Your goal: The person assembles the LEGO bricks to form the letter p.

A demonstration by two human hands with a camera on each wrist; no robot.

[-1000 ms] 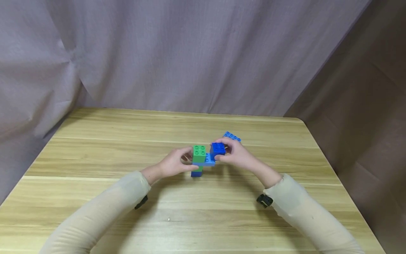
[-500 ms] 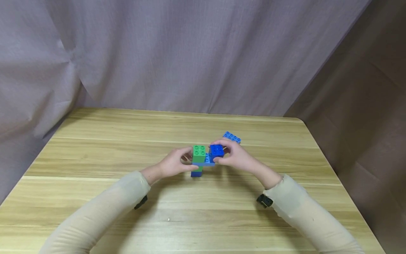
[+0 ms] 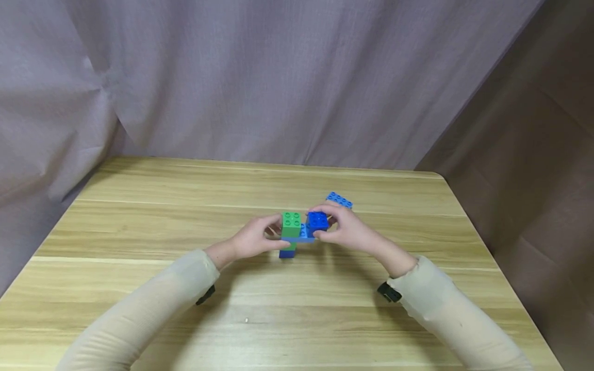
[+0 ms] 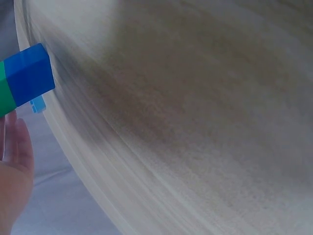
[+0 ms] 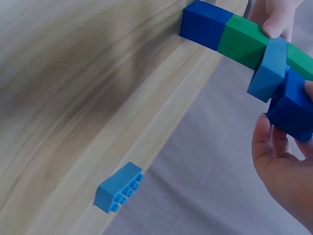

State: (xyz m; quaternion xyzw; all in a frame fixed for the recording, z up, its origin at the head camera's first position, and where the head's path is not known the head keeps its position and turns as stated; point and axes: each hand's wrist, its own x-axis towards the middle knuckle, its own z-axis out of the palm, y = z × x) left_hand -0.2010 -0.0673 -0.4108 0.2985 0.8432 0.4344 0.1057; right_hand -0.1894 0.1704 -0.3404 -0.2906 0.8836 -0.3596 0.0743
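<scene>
My left hand (image 3: 250, 238) grips a small tower of toy building bricks from its left side. From the bottom up, the tower has a dark blue brick (image 5: 205, 24), a green brick (image 5: 243, 41), a longer light blue brick (image 5: 272, 68) jutting out to the right, and a top green brick (image 3: 291, 224). Between thumb and fingers, my right hand (image 3: 349, 228) pinches another dark blue brick (image 3: 317, 221) over the light blue brick's jutting end. In the right wrist view it sits slightly tilted against the studs there.
A loose light blue brick (image 3: 340, 198) lies studs up on the wooden table (image 3: 185, 206), just beyond my right hand. A tiny pale speck (image 3: 246, 320) lies nearer the front. Grey curtain (image 3: 278, 82) hangs behind the table.
The dark blue brick in my right hand has moved slightly left and down onto the light blue brick's end. My left hand keeps its hold on the tower, almost still.
</scene>
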